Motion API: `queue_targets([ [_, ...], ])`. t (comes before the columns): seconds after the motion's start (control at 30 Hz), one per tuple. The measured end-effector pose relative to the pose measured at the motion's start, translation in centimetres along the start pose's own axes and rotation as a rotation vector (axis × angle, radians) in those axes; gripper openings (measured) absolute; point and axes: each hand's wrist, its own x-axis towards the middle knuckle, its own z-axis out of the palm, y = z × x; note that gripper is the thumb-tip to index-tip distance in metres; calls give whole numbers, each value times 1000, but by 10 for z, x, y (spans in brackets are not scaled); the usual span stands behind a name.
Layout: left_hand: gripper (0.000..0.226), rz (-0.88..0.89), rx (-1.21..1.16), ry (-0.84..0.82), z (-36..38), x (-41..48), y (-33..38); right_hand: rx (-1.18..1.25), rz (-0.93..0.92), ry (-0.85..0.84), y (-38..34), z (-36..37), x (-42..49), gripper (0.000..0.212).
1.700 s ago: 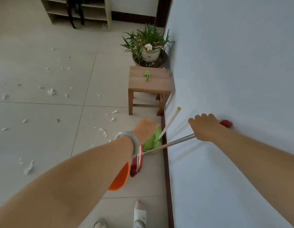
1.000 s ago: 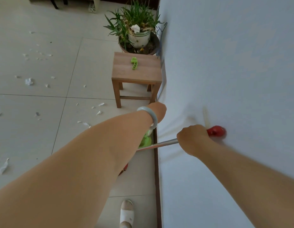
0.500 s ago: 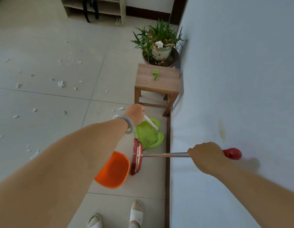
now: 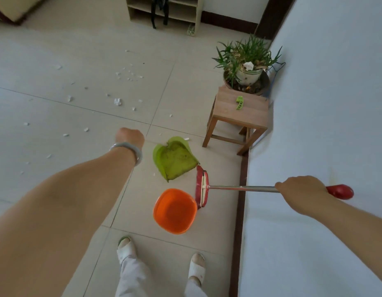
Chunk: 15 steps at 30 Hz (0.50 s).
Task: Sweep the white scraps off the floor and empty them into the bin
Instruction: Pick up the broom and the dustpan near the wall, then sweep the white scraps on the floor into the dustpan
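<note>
White scraps (image 4: 117,101) lie scattered over the tiled floor to the left and ahead. My right hand (image 4: 301,190) grips the broom's metal pole (image 4: 241,187) just below its red end cap. The red broom head (image 4: 201,186) stands on the floor against the rim of the orange bin (image 4: 175,211). Just beyond them is the green dustpan (image 4: 175,160), with its inside facing me. My left hand (image 4: 129,135) is a closed fist to the left of the pan. Its fingers and the pan's white handle are hidden behind it.
A wooden stool (image 4: 233,116) carrying a small green item (image 4: 239,102) stands against the white wall (image 4: 325,103) on the right. A potted plant (image 4: 248,69) is behind it. A low shelf unit (image 4: 164,9) is at the far side. My slippered feet (image 4: 126,247) are below the bin.
My left hand has drawn the dustpan leftwards, away from the wall. The pan's handle, which showed before, is now hidden. The broom head has come round beside the bin.
</note>
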Motion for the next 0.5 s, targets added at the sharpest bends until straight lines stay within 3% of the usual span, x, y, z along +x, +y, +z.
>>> queue_targets([
  [0.2,36,-11,105,-153,-17,25,-117,154,128,-65,-43,-43,20,32],
  [0.3,44,24,8,-173,-10,37,-190,441,250,-190,-80,-52,36,23],
  [0.37,39,-61,-305,-254,-4,44,-235,866,386,-315,-116,-59,47,19],
  [0.43,30,-336,-1055,-431,-12,43,-258,1179,496,-405,-159,-61,62,21],
  [0.5,25,-640,-1480,-488,-17,46,-283,1355,578,-463,-200,-68,80,19],
])
